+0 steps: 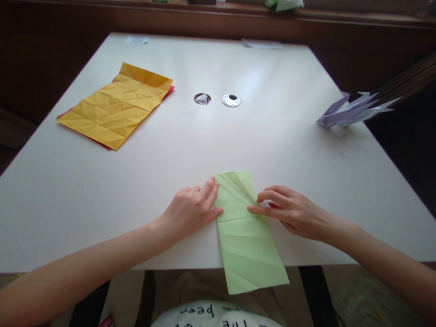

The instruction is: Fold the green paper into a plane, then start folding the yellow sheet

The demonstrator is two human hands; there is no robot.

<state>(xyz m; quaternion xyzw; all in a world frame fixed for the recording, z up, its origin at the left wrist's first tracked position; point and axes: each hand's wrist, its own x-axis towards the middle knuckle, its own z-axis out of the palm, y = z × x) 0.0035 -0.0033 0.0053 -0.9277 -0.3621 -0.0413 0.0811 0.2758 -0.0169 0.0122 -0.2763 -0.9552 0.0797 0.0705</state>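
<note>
Folding step: left hand [190, 210] and right hand [289, 211], fingers flat, pin green paper [245, 236]; crease needs firm pressing next.

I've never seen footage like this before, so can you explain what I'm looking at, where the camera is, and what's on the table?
The single picture comes from a camera worn on a person's head, looking down at their own bare hands. The left hand and the right hand press fingers on a creased light green paper that hangs over the near edge of a white table. Nothing is lifted. Further off lie a creased yellow paper over a red sheet, two small round silvery things, and a folded lilac paper figure at the right edge.
</note>
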